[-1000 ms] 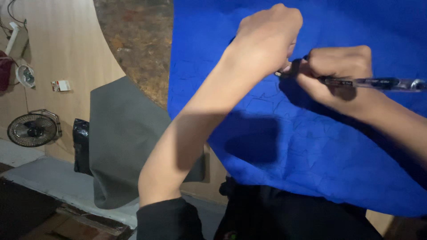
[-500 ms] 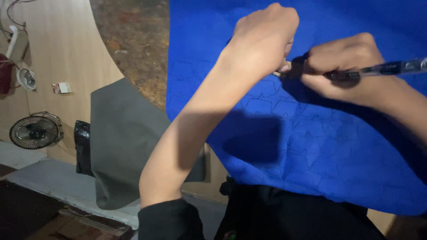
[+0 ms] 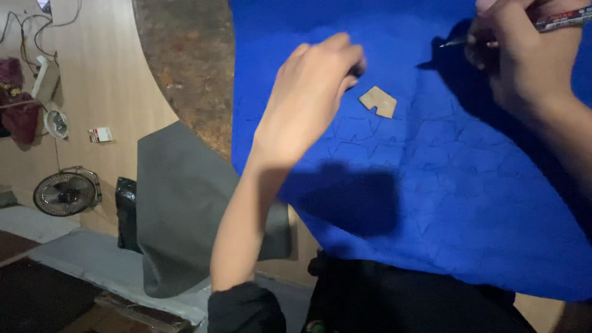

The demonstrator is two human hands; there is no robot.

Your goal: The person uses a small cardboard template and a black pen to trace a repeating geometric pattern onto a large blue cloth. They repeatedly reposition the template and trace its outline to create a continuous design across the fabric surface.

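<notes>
Head view, sole entry.

Blue fabric sheet [image 3: 431, 185]: fills centre to the 3 o'clock edge, draped over the work surface, lower border hanging at 5 o'clock over dark clothing. Covered in faint traced outlines, repeated row on row, apparently from one pattern shape.

Cardboard template [image 3: 378, 101]: small tan notched piece, flat on the blue fabric sheet at about 1 o'clock from centre. Untouched by either hand; lies among the traced outlines, matching them in form as far as can be told.

Left hand [image 3: 311, 98]: raised above the fabric at 12 o'clock, just beside the cardboard template on its 9 o'clock side, fingers loosely curled together and holding nothing visible. Casts a dark shadow [image 3: 348, 200] lower on the cloth, so judged lifted clear rather than pressing down.

Right hand [image 3: 524, 58]: at 2 o'clock near the top corner, closed round a pen [image 3: 558, 17], barrel running out toward the 3 o'clock edge, tip aimed toward 9 o'clock just above the cloth. Grip as for writing; contact of tip with fabric not determinable.

Surroundings: grey sheet [image 3: 185, 209] draped at 8 o'clock; small fan [image 3: 65, 192] on the floor at 9 o'clock; light wooden panel [image 3: 105, 80] at 10 o'clock; speckled brown surface [image 3: 185, 55] at 11 o'clock.
</notes>
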